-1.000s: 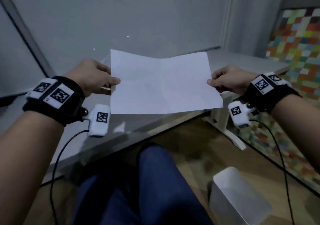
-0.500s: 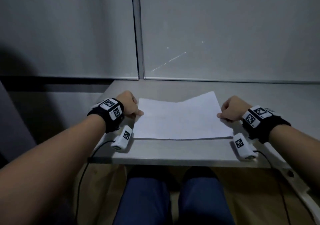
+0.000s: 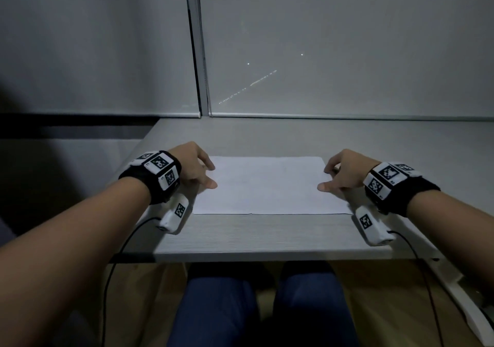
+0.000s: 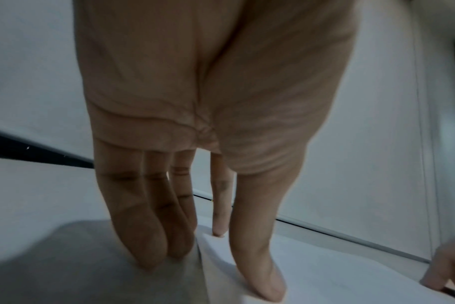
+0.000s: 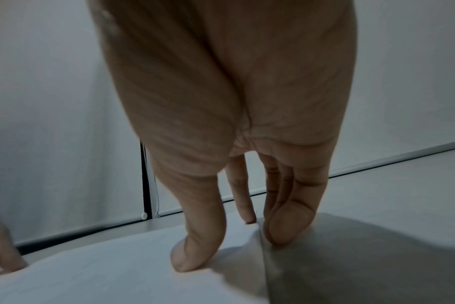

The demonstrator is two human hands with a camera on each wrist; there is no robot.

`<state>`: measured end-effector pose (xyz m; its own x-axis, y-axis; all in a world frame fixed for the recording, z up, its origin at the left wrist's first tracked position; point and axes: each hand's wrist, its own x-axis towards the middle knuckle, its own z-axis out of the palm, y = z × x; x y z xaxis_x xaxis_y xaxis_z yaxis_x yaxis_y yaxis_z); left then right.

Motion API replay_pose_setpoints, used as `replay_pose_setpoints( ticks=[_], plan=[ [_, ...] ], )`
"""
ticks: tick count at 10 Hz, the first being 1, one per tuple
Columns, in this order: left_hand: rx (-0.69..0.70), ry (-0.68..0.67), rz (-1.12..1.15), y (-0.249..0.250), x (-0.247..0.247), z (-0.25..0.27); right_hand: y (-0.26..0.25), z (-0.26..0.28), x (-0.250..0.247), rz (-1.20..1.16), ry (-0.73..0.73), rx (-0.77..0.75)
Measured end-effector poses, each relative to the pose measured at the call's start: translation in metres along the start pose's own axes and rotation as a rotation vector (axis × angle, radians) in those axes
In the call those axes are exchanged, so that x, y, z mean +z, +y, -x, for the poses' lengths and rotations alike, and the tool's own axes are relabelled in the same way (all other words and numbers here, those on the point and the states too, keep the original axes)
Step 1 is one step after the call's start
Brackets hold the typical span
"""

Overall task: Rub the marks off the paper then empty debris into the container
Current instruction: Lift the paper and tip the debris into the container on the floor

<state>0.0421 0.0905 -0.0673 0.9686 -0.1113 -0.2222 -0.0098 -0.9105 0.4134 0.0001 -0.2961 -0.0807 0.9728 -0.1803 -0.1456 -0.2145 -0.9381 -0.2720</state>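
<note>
Resting flat on my grey tabletop (image 3: 267,234), paper (image 3: 270,186) shows no legible writing; left hand (image 3: 193,166) and right hand (image 3: 344,170) press its edges with relaxed fingers.

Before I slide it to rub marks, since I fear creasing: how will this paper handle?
The paper looks thin and lies flat on the table, so probably floppy and light. With no visible weight, it may skid or buckle; thumbs of left hand and right hand should steady it.

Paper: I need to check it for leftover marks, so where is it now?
In the head view, the paper lies flat on the table, centred near its front edge, between the left hand and the right hand.
</note>
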Motion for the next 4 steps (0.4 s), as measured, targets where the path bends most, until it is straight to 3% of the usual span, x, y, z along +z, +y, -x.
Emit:
replay_pose_setpoints(
  ticks=[3, 4],
  plan=[
    [-0.007, -0.012, -0.019, 0.0031, 0.0011, -0.0006, -0.0053, 0.0015, -0.0025, 0.015, 0.010, 0.029],
    [0.031, 0.060, 0.058, 0.0026, -0.0002, -0.0023, -0.0073, 0.0042, -0.0033, -0.038, 0.060, -0.010]
  ],
)
